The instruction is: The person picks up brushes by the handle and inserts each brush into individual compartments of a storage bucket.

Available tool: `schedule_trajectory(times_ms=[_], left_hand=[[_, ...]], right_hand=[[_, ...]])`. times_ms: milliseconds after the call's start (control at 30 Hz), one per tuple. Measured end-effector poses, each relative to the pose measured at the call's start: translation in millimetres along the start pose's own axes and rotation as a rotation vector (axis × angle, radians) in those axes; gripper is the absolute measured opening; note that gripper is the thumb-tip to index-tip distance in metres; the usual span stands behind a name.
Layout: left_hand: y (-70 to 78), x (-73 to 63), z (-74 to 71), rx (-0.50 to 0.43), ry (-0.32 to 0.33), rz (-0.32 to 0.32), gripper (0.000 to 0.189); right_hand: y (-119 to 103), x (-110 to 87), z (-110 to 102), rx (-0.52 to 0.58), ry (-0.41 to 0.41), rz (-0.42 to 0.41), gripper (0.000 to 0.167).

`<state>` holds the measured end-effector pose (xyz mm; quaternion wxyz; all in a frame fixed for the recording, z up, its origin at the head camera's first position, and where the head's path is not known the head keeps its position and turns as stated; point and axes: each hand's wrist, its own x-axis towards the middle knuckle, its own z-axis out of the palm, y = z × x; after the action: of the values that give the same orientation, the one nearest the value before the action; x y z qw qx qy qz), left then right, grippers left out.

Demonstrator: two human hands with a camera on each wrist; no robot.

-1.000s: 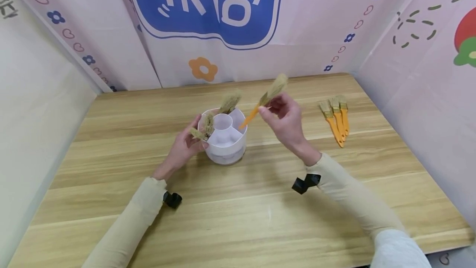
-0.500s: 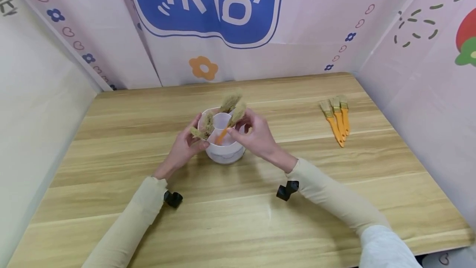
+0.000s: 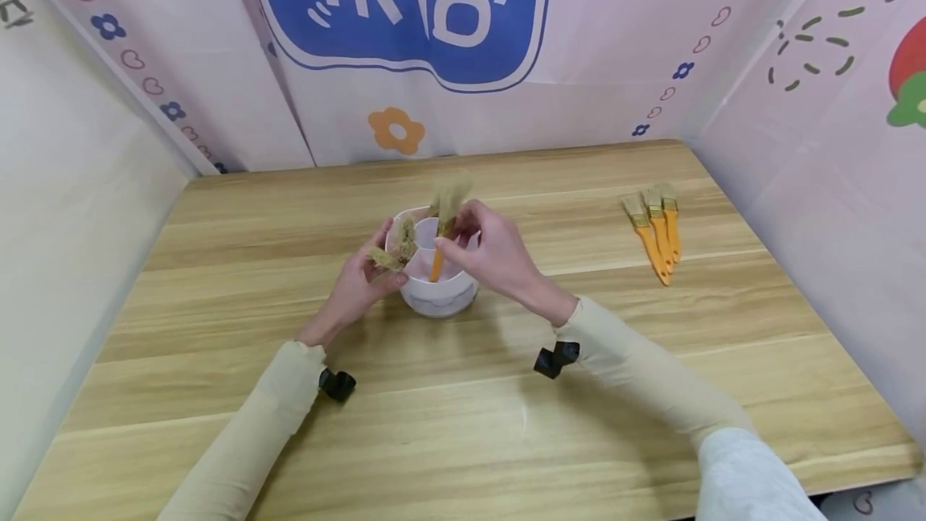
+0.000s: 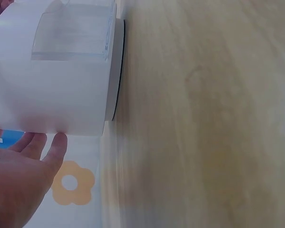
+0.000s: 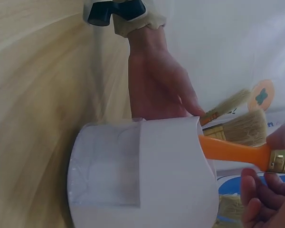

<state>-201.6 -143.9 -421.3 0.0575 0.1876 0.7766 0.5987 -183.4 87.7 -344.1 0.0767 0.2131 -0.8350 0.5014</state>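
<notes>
Container (image 3: 439, 301), brushes (image 3: 407, 239) inside; orange-handled brush (image 5: 232, 151) pinched by right hand (image 3: 495, 254)

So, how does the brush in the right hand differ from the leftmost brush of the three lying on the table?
The held brush stands steeply, its handle end inside the white container; the leftmost lying brush rests on the table. The right hand pinches the held brush; no hand touches the leftmost lying brush. Both have orange handles and pale bristles.

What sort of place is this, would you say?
Probably an indoor booth set up for filming handwork, though that's a guess: a wood-grain table, pale printed walls closing in three sides, and black devices at both wrists.
</notes>
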Motion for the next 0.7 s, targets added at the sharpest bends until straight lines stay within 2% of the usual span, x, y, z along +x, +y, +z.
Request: schedule_trajectory(times_ms=[200,400,567,700], left_hand=[[1.3,-1.0,-1.3,-0.001,-0.003,-0.013,0.082],[2.6,0.3,-1.6,-0.015,-0.013,0.003,0.081],[2.2,-0.5,-0.8,-0.025,-0.016,0.005,0.081],[2.6,-1.0,-1.3,-0.013,-0.005,0.010,0.081]], right_hand=[[-12.9,11.9,8.8,-0.102,-0.012,0.052,0.022],[-21.8,26.3,16.8,-0.220,-0.037,0.126,0.023],[-22.8,27.8,21.7,-0.286,-0.061,0.116,0.018],[-21.2,25.9,23.8,-0.298,-0.076,0.096,0.013]])
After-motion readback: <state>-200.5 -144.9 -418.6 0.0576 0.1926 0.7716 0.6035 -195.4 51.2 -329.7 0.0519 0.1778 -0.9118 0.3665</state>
